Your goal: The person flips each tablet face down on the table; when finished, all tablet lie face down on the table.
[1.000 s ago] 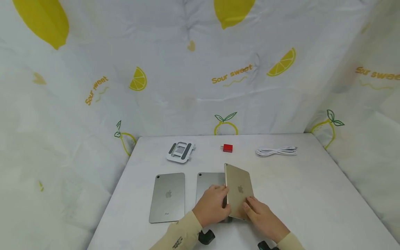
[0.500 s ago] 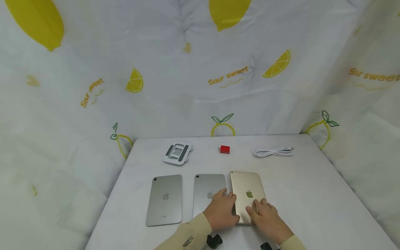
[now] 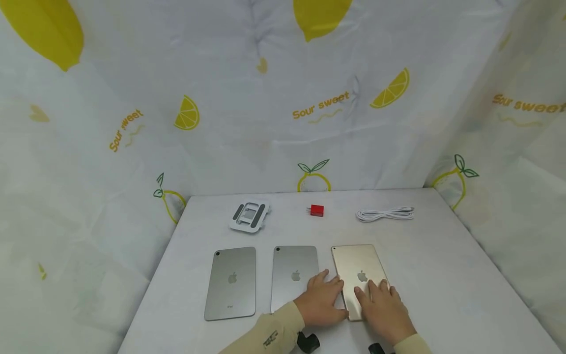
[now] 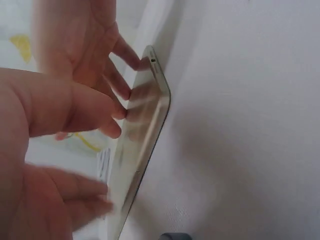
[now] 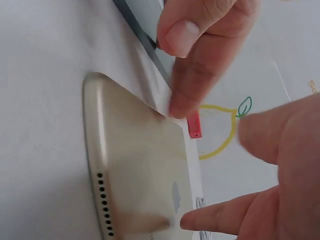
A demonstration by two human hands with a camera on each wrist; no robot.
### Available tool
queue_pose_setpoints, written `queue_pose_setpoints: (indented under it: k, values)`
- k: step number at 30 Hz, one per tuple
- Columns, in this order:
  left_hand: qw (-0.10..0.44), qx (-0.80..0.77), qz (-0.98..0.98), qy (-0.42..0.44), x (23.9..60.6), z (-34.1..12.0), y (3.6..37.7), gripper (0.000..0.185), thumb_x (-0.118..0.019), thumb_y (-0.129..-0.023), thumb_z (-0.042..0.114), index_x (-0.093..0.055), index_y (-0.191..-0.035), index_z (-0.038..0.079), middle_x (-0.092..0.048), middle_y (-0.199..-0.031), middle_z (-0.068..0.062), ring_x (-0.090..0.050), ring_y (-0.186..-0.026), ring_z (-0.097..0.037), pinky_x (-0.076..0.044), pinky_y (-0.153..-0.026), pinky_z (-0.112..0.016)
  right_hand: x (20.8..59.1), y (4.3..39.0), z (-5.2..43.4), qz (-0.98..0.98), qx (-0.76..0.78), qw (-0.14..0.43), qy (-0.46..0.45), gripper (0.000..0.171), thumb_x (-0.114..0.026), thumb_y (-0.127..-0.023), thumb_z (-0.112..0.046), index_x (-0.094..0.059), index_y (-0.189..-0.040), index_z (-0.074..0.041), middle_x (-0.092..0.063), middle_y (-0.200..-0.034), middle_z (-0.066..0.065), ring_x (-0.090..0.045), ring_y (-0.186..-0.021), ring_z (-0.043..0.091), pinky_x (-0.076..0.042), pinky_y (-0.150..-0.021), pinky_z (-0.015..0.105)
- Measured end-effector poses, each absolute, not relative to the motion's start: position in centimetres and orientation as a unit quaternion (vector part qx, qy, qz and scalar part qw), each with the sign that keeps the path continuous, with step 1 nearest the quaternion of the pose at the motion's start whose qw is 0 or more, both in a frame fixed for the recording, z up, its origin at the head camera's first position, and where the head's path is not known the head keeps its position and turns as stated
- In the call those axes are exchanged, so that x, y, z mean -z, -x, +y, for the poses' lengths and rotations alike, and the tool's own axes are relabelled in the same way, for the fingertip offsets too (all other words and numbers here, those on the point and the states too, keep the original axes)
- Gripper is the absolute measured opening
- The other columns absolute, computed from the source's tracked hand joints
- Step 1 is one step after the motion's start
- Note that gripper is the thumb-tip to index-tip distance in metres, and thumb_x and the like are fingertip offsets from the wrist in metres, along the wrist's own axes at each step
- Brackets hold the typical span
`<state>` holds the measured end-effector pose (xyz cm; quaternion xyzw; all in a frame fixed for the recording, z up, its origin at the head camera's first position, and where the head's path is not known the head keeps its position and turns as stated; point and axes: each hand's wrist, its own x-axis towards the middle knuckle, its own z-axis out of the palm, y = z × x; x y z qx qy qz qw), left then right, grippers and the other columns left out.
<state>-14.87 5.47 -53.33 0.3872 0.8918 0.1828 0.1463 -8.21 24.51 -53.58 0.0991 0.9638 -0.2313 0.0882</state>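
A gold tablet (image 3: 359, 268) lies face down on the white table (image 3: 442, 275), rightmost of a row of three. My right hand (image 3: 381, 297) rests flat on its near half with the fingers spread. My left hand (image 3: 326, 291) touches its left edge with its fingertips, in the gap beside the middle silver tablet (image 3: 294, 273). In the right wrist view the gold tablet (image 5: 145, 165) lies flat, with the left hand's fingertips (image 5: 182, 100) at its far edge. The left wrist view shows the gold tablet (image 4: 142, 145) edge-on, level with the table. Neither hand grips it.
A second silver tablet (image 3: 231, 282) lies face down at the left of the row. Behind the row are a folded white stand (image 3: 249, 215), a small red charger (image 3: 316, 210) and a coiled white cable (image 3: 385, 214). Lemon-print cloth walls enclose the table.
The gold tablet, tilted up on its edge a second ago, now lies flat face down and a little further right. Both hands came down with it.
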Motion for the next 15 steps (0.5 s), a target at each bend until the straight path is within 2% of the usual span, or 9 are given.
queue_pose_setpoints:
  k: [5, 10, 15]
  values:
    - [0.155, -0.18, 0.88, -0.412, 52.7, 6.0, 14.4, 0.07, -0.061, -0.103, 0.051, -0.048, -0.162, 0.017, -0.04, -0.167, 0.0, -0.027, -0.159, -0.025, -0.029, -0.123, -0.053, 53.6, 8.2, 24.6, 0.962, 0.232, 0.083, -0.119, 0.095, -0.019, -0.112, -0.065, -0.042, -0.152, 0.017, -0.023, -0.155, 0.052, -0.017, -0.141, 0.077, -0.024, -0.103, 0.09]
    - [0.129, -0.187, 0.873, -0.433, 52.0, 4.9, 13.8, 0.069, -0.057, -0.107, 0.048, -0.04, -0.167, 0.019, -0.03, -0.173, -0.003, -0.022, -0.16, -0.028, -0.029, -0.123, -0.055, 53.1, 8.3, 24.3, 0.956, 0.258, 0.058, -0.129, 0.09, -0.024, -0.114, -0.059, -0.028, -0.157, 0.019, -0.012, -0.161, 0.048, -0.009, -0.146, 0.073, -0.016, -0.11, 0.087]
    - [0.104, -0.208, 0.875, -0.425, 51.5, 3.1, 13.6, 0.069, -0.058, -0.108, 0.044, -0.036, -0.168, 0.017, -0.025, -0.175, -0.008, -0.021, -0.16, -0.032, -0.029, -0.123, -0.058, 52.0, 8.4, 24.1, 0.953, 0.282, -0.007, -0.114, 0.084, -0.032, -0.116, -0.049, -0.021, -0.158, 0.022, -0.011, -0.163, 0.047, -0.014, -0.147, 0.071, -0.021, -0.111, 0.084]
